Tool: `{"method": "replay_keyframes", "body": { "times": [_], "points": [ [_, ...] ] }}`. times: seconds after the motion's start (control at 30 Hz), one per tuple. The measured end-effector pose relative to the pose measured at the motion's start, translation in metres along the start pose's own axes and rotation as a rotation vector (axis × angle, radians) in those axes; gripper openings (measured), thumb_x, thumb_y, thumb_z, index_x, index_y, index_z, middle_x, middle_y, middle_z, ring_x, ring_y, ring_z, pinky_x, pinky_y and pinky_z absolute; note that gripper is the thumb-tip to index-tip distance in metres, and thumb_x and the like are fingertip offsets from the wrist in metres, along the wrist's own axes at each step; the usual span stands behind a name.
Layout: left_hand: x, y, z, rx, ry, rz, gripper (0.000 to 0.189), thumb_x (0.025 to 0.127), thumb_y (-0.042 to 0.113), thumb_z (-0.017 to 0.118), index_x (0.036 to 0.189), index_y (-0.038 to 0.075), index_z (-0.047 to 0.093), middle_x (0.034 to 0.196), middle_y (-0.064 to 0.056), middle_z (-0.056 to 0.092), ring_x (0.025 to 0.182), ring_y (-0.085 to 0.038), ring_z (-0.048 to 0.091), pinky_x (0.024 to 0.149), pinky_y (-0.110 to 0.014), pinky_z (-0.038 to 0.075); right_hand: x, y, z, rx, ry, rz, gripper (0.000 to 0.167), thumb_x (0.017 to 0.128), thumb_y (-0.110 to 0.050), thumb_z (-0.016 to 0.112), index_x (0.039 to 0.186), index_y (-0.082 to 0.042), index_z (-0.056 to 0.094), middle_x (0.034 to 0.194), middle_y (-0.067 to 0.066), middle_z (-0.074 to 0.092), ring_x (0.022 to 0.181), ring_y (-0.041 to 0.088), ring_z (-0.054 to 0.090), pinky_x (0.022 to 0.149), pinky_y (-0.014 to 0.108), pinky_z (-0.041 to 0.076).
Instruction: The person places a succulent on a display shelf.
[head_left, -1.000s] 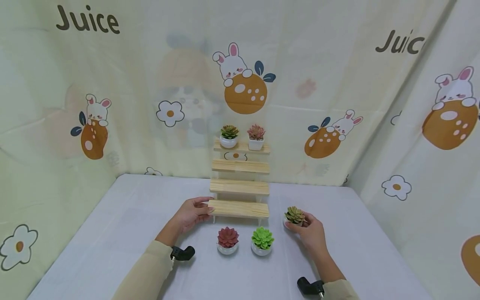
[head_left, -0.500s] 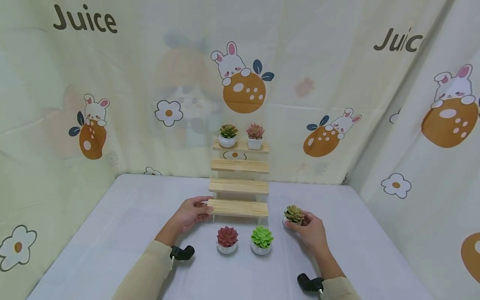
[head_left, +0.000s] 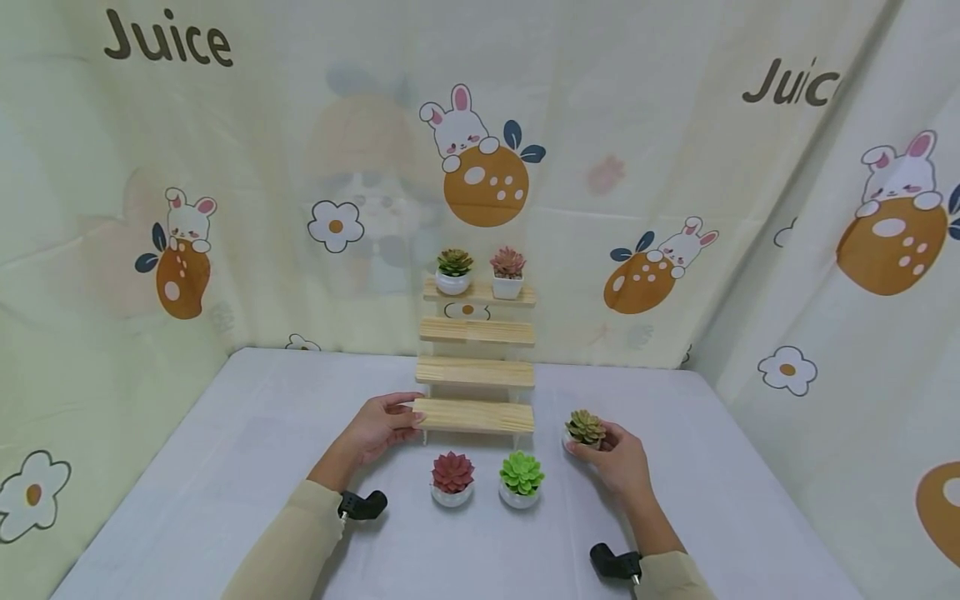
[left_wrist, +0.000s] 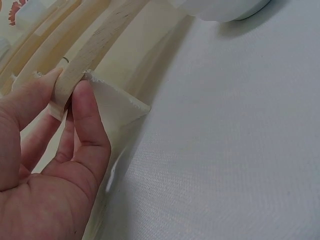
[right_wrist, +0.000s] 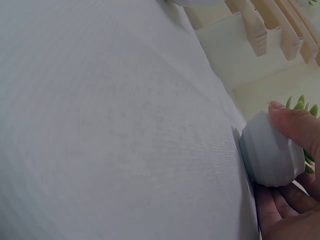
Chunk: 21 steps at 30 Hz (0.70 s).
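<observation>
My left hand (head_left: 378, 429) pinches the left end of the lowest board of a stepped wooden shelf (head_left: 474, 415). In the left wrist view, thumb and fingers sit on both faces of that board (left_wrist: 70, 85). To the right of the shelf, my right hand (head_left: 622, 462) grips a potted succulent (head_left: 585, 427) with olive-green leaves. Its white ribbed pot (right_wrist: 272, 152) lies between thumb and fingers in the right wrist view, its base right at the tablecloth. In front of the shelf stand a dark red succulent (head_left: 453, 475) and a bright green one (head_left: 521, 475), both in white pots.
On the top board stand a green succulent (head_left: 453, 271) in a round pot and a pink one (head_left: 508, 271) in a square pot. A white cloth covers the table (head_left: 247, 450). Behind hangs a printed curtain (head_left: 285, 125), which also runs down both sides.
The whole scene shifts slightly left with the head camera. Both hands keep their holds, and the pots stay where they were.
</observation>
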<state>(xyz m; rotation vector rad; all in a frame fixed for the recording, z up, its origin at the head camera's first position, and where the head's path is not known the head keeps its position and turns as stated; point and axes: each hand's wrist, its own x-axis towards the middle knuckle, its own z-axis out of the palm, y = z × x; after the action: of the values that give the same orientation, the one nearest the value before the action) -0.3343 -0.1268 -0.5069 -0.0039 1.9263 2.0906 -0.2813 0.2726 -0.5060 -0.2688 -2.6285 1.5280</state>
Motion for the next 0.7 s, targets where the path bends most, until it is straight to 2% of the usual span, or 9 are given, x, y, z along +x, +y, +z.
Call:
{"method": "replay_keyframes", "body": {
  "times": [0.4, 0.7],
  "points": [
    [0.0003, -0.0013, -0.0026, -0.009, 0.001, -0.003, 0.05, 0.095, 0.004, 0.071, 0.143, 0.002, 0.057, 0.109, -0.01, 0.068, 0.088, -0.015, 0.069, 0.078, -0.028, 0.061, 0.0, -0.0027, 0.001, -0.003, 0.003, -0.005, 0.079, 0.082, -0.03, 0.088, 0.144, 0.003, 0.052, 0.139, 0.025, 0.061, 0.127, 0.037, 0.06, 0.106, 0.049, 0.05],
    [-0.0011, 0.0017, -0.002, -0.008, -0.023, 0.001, 0.051, 0.096, 0.004, 0.07, 0.145, 0.002, 0.056, 0.11, -0.01, 0.069, 0.089, -0.015, 0.07, 0.081, -0.029, 0.061, -0.0032, -0.0056, -0.0007, 0.011, -0.004, 0.024, 0.076, 0.085, -0.027, 0.086, 0.146, 0.002, 0.05, 0.143, 0.026, 0.057, 0.132, 0.039, 0.056, 0.11, 0.052, 0.047]
  ]
}}
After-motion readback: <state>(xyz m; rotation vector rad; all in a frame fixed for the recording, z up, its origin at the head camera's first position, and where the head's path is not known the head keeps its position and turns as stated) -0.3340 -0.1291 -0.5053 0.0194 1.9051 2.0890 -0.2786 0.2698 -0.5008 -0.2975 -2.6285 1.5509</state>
